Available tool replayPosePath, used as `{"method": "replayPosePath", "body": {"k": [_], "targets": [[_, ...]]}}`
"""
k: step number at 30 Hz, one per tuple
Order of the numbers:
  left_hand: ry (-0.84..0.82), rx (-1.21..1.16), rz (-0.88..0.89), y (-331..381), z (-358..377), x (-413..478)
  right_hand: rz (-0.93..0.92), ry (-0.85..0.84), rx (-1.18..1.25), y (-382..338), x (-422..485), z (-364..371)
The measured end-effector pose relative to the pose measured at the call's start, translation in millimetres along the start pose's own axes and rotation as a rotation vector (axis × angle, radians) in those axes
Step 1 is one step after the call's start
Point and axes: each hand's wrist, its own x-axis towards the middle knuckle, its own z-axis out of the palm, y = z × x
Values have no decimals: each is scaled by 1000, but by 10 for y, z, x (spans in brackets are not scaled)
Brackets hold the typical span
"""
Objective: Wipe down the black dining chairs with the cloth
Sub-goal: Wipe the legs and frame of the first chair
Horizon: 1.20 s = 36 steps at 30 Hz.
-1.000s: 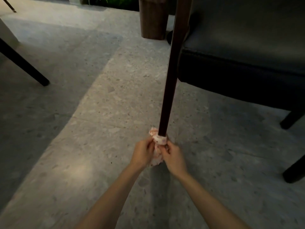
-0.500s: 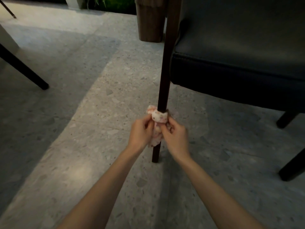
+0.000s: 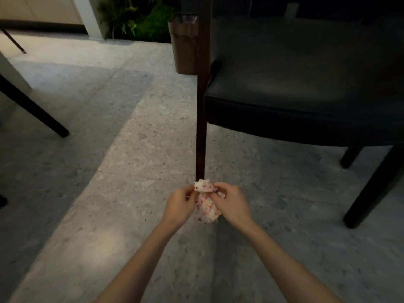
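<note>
A black cushioned dining chair (image 3: pixel 306 101) fills the upper right. Its dark brown front leg (image 3: pixel 201 132) runs straight down to the floor at centre. A white cloth with pink and red print (image 3: pixel 205 200) is wrapped round the foot of that leg. My left hand (image 3: pixel 179 204) pinches the cloth from the left and my right hand (image 3: pixel 232 202) pinches it from the right. The very bottom of the leg is hidden behind the cloth and my fingers.
Grey speckled floor tiles (image 3: pixel 122 171) spread all round. Two black legs of the chair (image 3: pixel 371 189) stand at the right. Another dark slanted leg (image 3: pixel 35 108) stands at the left. A brown wooden post (image 3: pixel 185 44) and green plants (image 3: pixel 140 18) lie behind.
The cloth and both hands slid up the leg half a second ago and are now back down at its foot. The view has tilted up, showing more of the room behind.
</note>
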Motion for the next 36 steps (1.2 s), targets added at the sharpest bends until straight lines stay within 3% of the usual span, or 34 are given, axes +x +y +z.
{"method": "replayPosePath", "body": {"k": [4, 8, 21, 26, 36], "targets": [[83, -87, 112, 584, -203, -114, -227, 125, -62, -356, -131, -511], [58, -107, 151, 1018, -299, -285, -354, 135, -176, -539, -262, -934], [-90, -71, 60, 3082, -878, -1165, -155, -22, -229, -1950, -1161, -2619], [-151, -79, 40, 4219, -1276, -1708, -125, -75, -213, -2810, -1723, -3582], [-270, -41, 98, 6745, -1675, -2809, -95, 12, -183, -4180, -2844, -5789]]}}
